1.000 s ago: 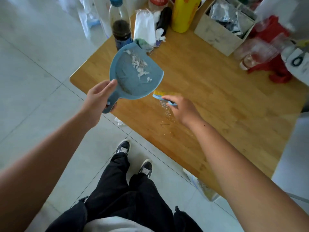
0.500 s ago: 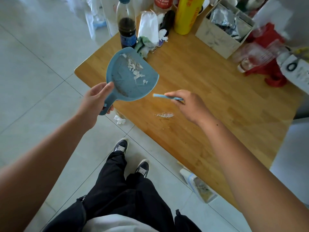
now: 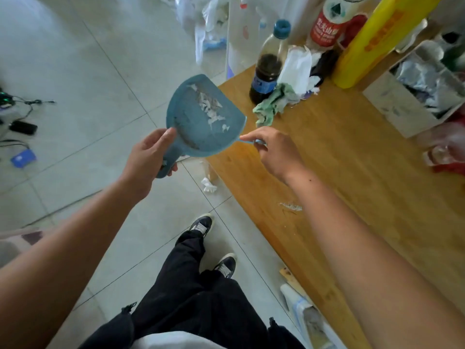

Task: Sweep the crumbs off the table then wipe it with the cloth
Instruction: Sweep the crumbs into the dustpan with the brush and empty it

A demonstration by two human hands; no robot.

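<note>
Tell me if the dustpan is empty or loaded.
Loaded: white scraps lie scattered inside the blue dustpan, which the left hand grips by its handle.

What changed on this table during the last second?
The right hand lifted the brush off the crumb pile to the lip of the dustpan; the left hand drew it out past the table. Both grips, the pile and the green cloth stayed.

A lived-in home: tiled floor [image 3: 75, 71], cluttered wooden table [image 3: 352, 172] (bottles, tissues).
</note>
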